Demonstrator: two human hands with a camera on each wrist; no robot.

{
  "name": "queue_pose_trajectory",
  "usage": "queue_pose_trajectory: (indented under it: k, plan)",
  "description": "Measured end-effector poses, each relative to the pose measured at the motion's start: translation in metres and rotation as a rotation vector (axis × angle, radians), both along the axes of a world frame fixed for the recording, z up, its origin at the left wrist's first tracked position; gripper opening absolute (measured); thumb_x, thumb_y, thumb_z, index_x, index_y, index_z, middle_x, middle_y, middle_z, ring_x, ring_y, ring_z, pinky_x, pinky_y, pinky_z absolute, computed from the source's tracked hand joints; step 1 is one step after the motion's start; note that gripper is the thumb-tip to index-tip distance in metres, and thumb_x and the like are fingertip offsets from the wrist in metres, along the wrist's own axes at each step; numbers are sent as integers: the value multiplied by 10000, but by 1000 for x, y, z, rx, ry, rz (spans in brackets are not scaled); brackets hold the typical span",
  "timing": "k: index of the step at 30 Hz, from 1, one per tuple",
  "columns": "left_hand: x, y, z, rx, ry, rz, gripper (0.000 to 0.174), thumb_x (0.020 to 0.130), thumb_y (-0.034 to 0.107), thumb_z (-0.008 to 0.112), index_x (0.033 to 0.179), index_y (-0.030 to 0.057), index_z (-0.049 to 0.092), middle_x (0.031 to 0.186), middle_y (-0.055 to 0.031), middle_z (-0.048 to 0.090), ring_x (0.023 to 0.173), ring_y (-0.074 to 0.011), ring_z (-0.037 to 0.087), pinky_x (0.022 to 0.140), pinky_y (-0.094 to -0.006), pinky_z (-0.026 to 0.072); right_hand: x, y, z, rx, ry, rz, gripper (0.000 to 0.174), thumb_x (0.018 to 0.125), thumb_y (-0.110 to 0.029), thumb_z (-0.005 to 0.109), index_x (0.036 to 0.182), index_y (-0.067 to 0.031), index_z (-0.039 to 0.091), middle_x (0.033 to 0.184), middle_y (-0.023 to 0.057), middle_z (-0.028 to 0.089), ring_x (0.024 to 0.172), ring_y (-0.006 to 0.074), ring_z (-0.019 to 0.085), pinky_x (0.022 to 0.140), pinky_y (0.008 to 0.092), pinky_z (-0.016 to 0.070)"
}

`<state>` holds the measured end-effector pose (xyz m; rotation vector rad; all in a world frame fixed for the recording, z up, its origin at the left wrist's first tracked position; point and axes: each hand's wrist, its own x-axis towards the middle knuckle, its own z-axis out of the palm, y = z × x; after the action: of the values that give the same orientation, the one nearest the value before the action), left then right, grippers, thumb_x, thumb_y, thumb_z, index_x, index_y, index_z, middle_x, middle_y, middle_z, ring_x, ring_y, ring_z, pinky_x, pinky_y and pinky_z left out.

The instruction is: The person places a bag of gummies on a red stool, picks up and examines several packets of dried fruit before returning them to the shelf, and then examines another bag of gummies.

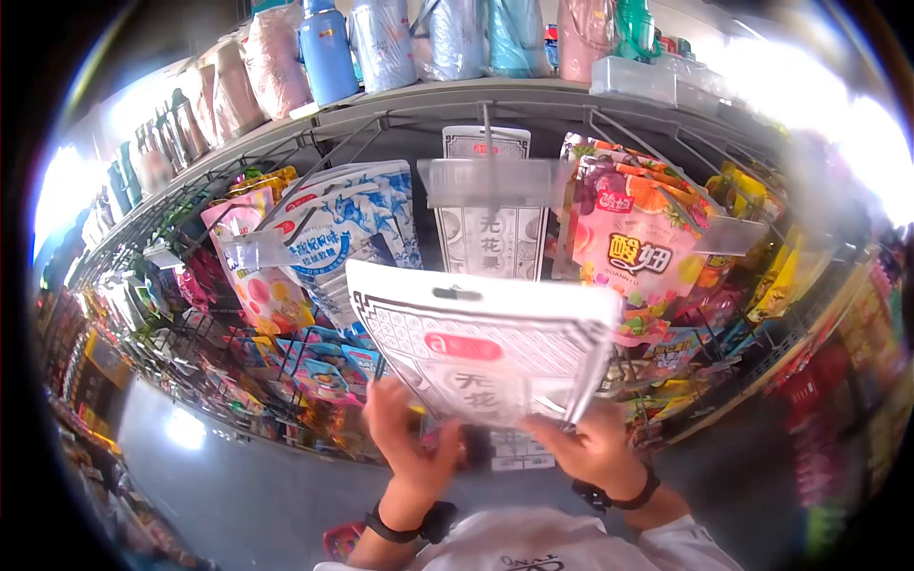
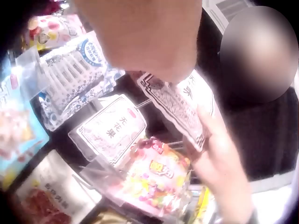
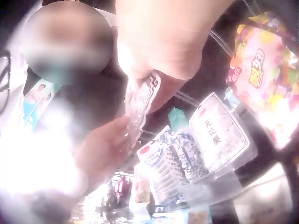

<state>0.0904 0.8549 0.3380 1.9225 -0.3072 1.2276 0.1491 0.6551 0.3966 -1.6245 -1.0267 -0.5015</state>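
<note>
A white packet with a black patterned border (image 1: 514, 333) is held up, tilted, in front of the rack. At its lower left edge the left hand (image 1: 414, 452) grips it between thumb and fingers; the right hand (image 1: 595, 452) pinches the lower right edge, thumb on the front. The left wrist view shows the packet (image 2: 173, 102) between the left hand (image 2: 149, 42) and the right hand (image 2: 217, 158). It appears nearly edge-on (image 3: 140, 102) in the right wrist view, between the right hand (image 3: 163, 37) and the blurred left hand (image 3: 103, 149). A matching packet (image 1: 490, 238) hangs behind it.
Blue-and-white packets (image 1: 347, 228) hang on the left, pink fruit packets (image 1: 633, 238) on the right. Clear plastic label holders (image 1: 490, 183) jut from the hooks. Wrapped flasks (image 1: 381, 43) line the upper shelf. Grey floor (image 1: 228, 466) shows below.
</note>
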Motion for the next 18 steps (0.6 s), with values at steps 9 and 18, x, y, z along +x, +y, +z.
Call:
queue_pose_trajectory:
  k: [9,18]
  plan:
    - [-17,9,-51,416,36,375,628,832,192,661,1372,27,387,1426,-306,357,1326,-506,363,1092,-672,266,-14,26,-19,-251,240,321,390,898,-277,705,1191,-32,624,881,150,667,661,298,645,566,360,488]
    - [-49,51,-69,-349,99,-124,336,1042,206,414,1092,-82,581,1099,-202,647,1066,-286,625,962,-378,488,83,50,-25,333,403,-118,371,973,-210,613,1251,30,563,1243,145,619,1142,207,588,996,324,443]
